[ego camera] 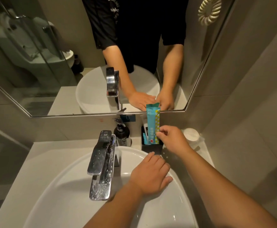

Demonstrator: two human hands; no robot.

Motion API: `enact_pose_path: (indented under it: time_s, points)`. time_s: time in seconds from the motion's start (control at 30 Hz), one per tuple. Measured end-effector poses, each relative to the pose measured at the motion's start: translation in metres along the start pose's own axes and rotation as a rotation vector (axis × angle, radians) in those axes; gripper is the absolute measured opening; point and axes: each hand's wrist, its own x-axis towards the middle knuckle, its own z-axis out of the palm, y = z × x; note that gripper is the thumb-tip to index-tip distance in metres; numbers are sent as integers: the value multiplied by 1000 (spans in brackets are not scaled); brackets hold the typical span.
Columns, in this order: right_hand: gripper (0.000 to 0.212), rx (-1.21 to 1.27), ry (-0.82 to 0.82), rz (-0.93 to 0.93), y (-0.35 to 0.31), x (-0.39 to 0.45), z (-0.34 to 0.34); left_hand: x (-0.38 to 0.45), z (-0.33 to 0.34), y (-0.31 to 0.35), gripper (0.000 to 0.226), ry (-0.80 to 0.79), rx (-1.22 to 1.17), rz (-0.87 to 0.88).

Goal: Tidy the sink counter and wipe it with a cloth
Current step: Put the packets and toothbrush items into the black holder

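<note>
My right hand (172, 139) pinches a tall teal packet (153, 124) that stands upright in a black holder (151, 148) at the back of the counter, right of the basin. A white tube (145, 129) and a small blue item also stand in the holder. My left hand (151, 175) lies flat on the right rim of the white sink basin (65, 195), fingers spread, holding nothing. No cloth is visible.
A chrome faucet (101, 163) rises at the basin's back middle. A dark pump bottle (122, 134) stands behind it. A white round lid or jar (191, 134) sits in the back right corner. The mirror (52, 63) hangs above; the wall is close on the right.
</note>
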Motion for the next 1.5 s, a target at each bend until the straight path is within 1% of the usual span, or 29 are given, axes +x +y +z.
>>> enact_pose_path:
  time_s: [0.17, 0.27, 0.4, 0.53, 0.67, 0.77, 0.83, 0.97, 1.03, 1.1, 1.2, 1.3, 1.5]
  points:
    - [12, -58, 5, 23, 4, -3, 9, 1, 3, -1, 41, 2, 10, 9]
    - [20, -95, 60, 23, 5, -4, 12, 0, 2, -1, 44, -1, 23, -1]
    - [22, -62, 115, 62, 13, -5, 12, 0, 3, -1, 44, 0, 24, 8]
    - [25, -21, 147, 63, 15, -8, 8, 0, 3, -1, 44, -1, 19, 2]
    - [25, -2, 215, 71, 15, -17, 0, 0, 4, -2, 44, -7, 28, 0]
    - [28, -81, 254, 45, 16, -32, -7, 0, 3, -3, 46, -27, 25, 6]
    - [32, -209, 273, 0, 19, -48, -14, 0, -2, -1, 50, -58, 1, -4]
    - [41, -494, 228, -54, 22, -86, -32, -4, -26, 9, 58, -132, -34, -90]
    - [47, -584, 181, -36, 16, -108, -39, -12, -44, 19, 56, -101, -27, -147]
    - [50, -647, 128, 1, 7, -132, -41, -25, -62, 25, 47, -92, -56, -198]
    - [55, -672, 58, 34, -8, -167, -35, -49, -85, 29, 40, -116, -55, -240]
    - [59, -663, 12, 19, -22, -200, -21, -73, -104, 34, 39, -131, -48, -237]
    - [51, -672, 7, -46, -50, -254, -5, -116, -132, 55, 43, -115, -63, -219]
